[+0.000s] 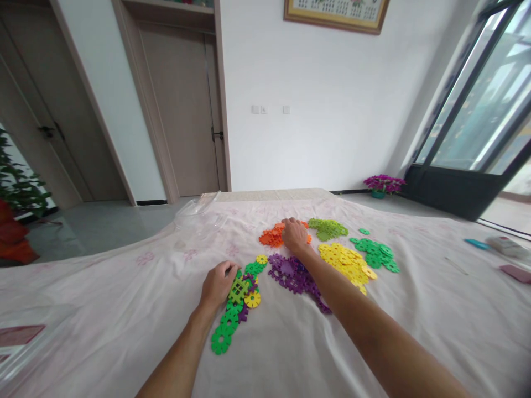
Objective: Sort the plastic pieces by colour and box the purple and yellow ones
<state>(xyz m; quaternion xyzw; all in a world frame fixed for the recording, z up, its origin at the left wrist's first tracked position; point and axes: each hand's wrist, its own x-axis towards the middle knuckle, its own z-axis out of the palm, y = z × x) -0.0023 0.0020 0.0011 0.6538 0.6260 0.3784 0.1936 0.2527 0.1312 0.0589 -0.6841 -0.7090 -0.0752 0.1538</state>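
My left hand (218, 284) rests on the cloth with its fingers curled on a built chain of snowflake pieces (238, 301), green, yellow, lime and purple. My right hand (294, 235) reaches forward and lies with fingers bent down on the orange pile (271, 236); what the fingers grip is hidden. Beside it lie a purple pile (290, 272), a yellow pile (346, 261), a lime pile (328, 228) and a dark green pile (375, 253).
A pale cloth with pink flowers (124, 293) covers the table. A clear plastic bag (199, 213) lies at the far edge. Small items, one teal (477, 243), sit far right. Doors, a potted purple flower (382, 185) and a glass door stand beyond.
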